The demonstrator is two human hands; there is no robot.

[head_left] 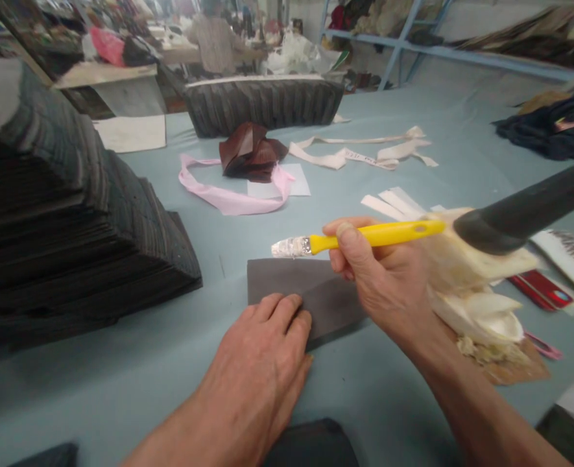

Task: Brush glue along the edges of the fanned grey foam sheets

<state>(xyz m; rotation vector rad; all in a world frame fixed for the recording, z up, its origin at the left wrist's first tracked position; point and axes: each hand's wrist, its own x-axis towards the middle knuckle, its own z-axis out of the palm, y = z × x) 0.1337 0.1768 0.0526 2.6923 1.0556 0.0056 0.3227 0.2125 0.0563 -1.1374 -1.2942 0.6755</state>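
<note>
In my right hand point(379, 272) is a flat paintbrush point(374, 235) with a yellow handle, pinched between thumb and fingers. Its whitish, coated bristles point left, just above the far edge of a dark grey rectangular piece point(328, 301) of fabric or sheet material. My left hand point(267, 350) lies on the near left part of that piece, fingers lying along its surface and thumb at the near edge. Right of my right hand stands a cream-coloured, crusted container point(491, 311), partly hidden by my wrist; a thick black handle or tube point(530, 207) slants over it.
A tall stack of dark pieces point(96, 214) stands at left, another dark row point(267, 104) at the back. A brown crumpled piece point(250, 152), a pink strip point(233, 201) and white strips point(364, 152) lie beyond my hands. A red case point(539, 288) is at right.
</note>
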